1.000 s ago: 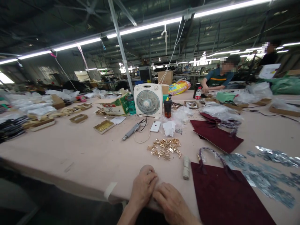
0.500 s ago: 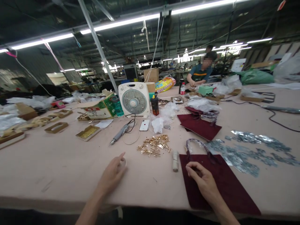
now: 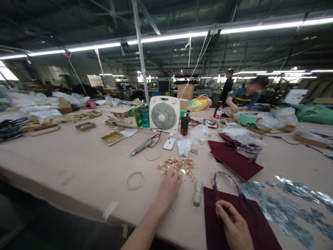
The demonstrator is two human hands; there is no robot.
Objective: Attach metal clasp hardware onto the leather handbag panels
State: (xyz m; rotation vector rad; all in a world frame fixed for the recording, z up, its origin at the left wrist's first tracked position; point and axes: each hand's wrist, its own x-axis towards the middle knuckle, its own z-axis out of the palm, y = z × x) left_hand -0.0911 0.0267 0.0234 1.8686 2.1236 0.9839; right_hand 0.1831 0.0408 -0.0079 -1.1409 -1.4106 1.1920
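Observation:
My left hand [image 3: 168, 189] stretches forward over the pinkish table [image 3: 85, 173], fingers extended, fingertips touching the near edge of a pile of small gold metal fittings [image 3: 178, 165]. My right hand [image 3: 232, 225] lies on a flat dark red bag [image 3: 257, 225] at the table's near edge. Its fingers are curled and pinch the fabric just below the bag's braided handle [image 3: 229, 180]. A small white roll [image 3: 197, 192] lies between the two hands. A pale ring [image 3: 135, 180] lies left of my left hand.
Behind the pile are a white phone [image 3: 169, 143], an electric screwdriver [image 3: 142, 147], a white fan [image 3: 164, 113] and a dark bottle [image 3: 185, 122]. A second dark red bag [image 3: 234, 158] and silver foil scraps [image 3: 286, 205] lie right. A seated co-worker [image 3: 243, 96] works far right.
My hands were together at the table's edge, then parted. The left left the pale ring and reached right to the gold fittings; the right settled on the dark red bag.

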